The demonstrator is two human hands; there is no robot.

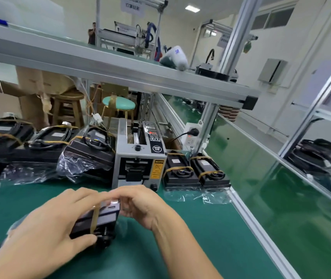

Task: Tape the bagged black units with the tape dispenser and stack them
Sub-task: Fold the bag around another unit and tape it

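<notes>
A bagged black unit [104, 217] with a tan band round it lies on the green mat near me. My left hand [59, 220] grips it from the left, thumb along its near side. My right hand [140, 204] curls over its far end, fingers pinching at the clear bag there. The grey tape dispenser [138, 164] stands just behind the hands. Two bagged units [197, 172] sit side by side to its right. Several more bagged units [45, 150] are piled to its left.
The aluminium bench rail [261, 234] runs along the right edge, with a green conveyor [271, 178] beyond. A power strip [190, 135] sits behind the dispenser. An overhead shelf [120, 67] crosses above. Stools and cardboard boxes stand behind the bench.
</notes>
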